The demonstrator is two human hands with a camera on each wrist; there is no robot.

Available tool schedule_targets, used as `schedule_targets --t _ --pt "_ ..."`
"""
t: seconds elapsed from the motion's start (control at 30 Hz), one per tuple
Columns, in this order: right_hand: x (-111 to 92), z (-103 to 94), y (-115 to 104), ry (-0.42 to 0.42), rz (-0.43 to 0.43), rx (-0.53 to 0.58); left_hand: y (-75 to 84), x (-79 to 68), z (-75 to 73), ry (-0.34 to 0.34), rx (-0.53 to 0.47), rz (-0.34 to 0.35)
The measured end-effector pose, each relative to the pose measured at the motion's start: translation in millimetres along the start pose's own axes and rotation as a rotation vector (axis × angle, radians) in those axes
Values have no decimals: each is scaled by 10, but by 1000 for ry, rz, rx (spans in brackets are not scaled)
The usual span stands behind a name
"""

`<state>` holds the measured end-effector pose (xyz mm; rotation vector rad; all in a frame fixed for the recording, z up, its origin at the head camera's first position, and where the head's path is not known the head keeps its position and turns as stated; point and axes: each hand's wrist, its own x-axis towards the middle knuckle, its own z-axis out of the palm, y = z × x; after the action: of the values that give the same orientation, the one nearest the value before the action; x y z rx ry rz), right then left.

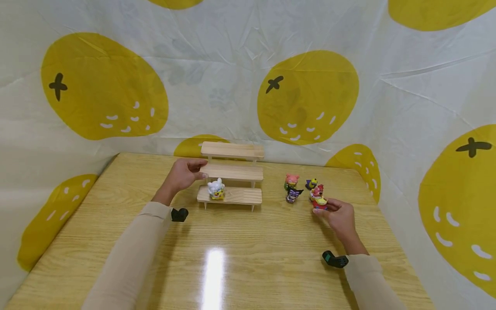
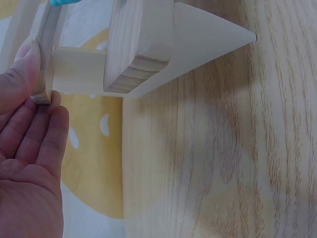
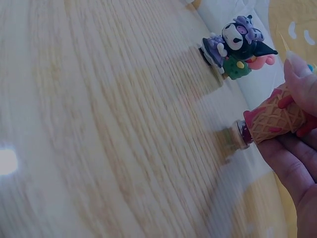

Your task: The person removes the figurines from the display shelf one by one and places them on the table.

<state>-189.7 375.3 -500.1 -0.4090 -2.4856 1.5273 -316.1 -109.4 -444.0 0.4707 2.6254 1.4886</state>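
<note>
A three-tier wooden display stand [image 1: 232, 173] stands towards the back of the table. My left hand [image 1: 185, 174] pinches the left end of its middle tier [image 2: 45, 59], thumb on one face and fingers on the other. A white fluffy-headed figurine [image 1: 215, 188] sits on the lowest tier, left of its middle. On the right, my right hand [image 1: 339, 215] holds a red-and-yellow figurine [image 1: 320, 203]. The right wrist view shows its waffle-cone body [image 3: 277, 118] with red drips between thumb and fingers; its top is hidden by the hand.
Beside the right hand stand a dark-hooded figurine [image 1: 293, 195], a pink figurine [image 1: 292, 181], a yellow-and-dark figurine [image 1: 311, 184] and a red-topped figurine [image 1: 317, 192]. A patterned cloth [image 1: 217, 73] hangs behind the wooden table [image 1: 267, 249].
</note>
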Motion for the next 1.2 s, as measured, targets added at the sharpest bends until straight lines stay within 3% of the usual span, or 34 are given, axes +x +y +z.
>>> schedule_targets --t 1.2 --pt "39 -26 84 0 8 -87 5 7 11 -2 -5 -21"
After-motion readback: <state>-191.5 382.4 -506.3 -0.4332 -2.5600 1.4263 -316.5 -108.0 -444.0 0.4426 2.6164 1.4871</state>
